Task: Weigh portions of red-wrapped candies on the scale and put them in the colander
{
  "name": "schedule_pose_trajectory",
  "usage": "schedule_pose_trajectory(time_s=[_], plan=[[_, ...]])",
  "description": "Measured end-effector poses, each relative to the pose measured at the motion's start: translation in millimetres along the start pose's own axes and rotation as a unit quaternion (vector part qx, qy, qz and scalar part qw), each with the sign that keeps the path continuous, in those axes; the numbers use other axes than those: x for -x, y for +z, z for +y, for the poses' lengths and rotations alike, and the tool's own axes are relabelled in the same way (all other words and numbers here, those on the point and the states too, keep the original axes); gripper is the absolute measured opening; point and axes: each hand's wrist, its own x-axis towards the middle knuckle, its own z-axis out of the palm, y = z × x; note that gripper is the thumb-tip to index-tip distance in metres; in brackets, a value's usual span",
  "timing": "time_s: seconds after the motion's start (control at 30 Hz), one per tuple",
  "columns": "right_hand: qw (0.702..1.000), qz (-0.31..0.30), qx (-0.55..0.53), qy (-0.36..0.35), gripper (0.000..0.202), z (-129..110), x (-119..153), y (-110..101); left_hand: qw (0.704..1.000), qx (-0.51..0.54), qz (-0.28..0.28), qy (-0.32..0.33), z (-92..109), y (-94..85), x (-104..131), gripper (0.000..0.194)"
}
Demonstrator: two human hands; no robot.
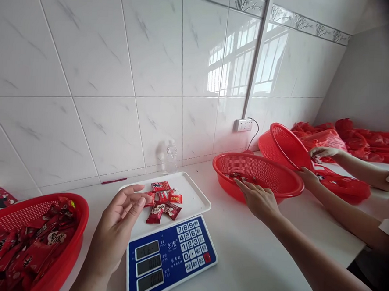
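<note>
My left hand (117, 224) hovers at the near left side of the white scale tray (194, 196), fingers loosely bent and thumb apart. Its fingertips are beside several small red-wrapped snack packets (159, 207) lying in the tray; whether they touch one I cannot tell. Below the tray, the blue keypad panel (174, 256) of the scale faces me. My right hand (260, 200) reaches over the near rim of a red plastic basket (277, 185), fingers stretched out and nothing visibly held. Some small packets (241, 177) lie in that basket, partly hidden by the hand.
At left stands a red basket (83, 217) full of red packets. A co-worker's hands (311, 179) are at a tilted red basket (277, 141), near red plastic bags (353, 137). A clear bottle (172, 155) and red pen (114, 181) lie by the wall, below a power strip (243, 125).
</note>
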Motion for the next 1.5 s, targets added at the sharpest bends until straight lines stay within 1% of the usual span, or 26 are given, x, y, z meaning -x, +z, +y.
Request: schedule_pose_trajectory(time_s=[0.17, 0.43, 0.7, 0.9, 1.07, 1.27, 1.4, 1.5], plan=[[1.000, 0.012, -0.008, 0.008, 0.056, 11, -7, 7, 1.000, 0.004, 0.002, 0.008, 2, 0.7, 0, 0.038], [0.998, 0.045, -0.034, 0.028, 0.057, 37, -19, 25, 1.000, 0.013, 0.002, 0.018, 1, -0.7, 1, 0.036], [0.996, 0.026, -0.068, 0.047, 0.055, 52, -27, 30, 1.000, -0.001, -0.003, 0.027, 5, -1.4, 3, 0.034], [0.995, 0.020, -0.074, 0.060, 0.052, 64, -31, 37, 1.000, 0.011, -0.002, 0.016, 7, -1.2, 4, 0.037], [0.992, 0.014, -0.081, 0.096, 0.056, 78, -33, 48, 1.000, 0.017, 0.005, 0.017, 6, -3.0, 4, 0.037], [0.985, 0.006, -0.091, 0.146, 0.054, 90, -38, 61, 1.000, 0.018, 0.009, 0.015, 6, -3.1, 4, 0.039], [0.977, -0.005, -0.100, 0.189, 0.059, 94, -42, 57, 1.000, 0.011, 0.006, 0.019, 5, -2.9, 4, 0.037], [0.977, -0.010, -0.101, 0.188, 0.059, 89, -42, 46, 1.000, 0.010, 0.007, 0.014, 5, -2.6, 3, 0.037]])
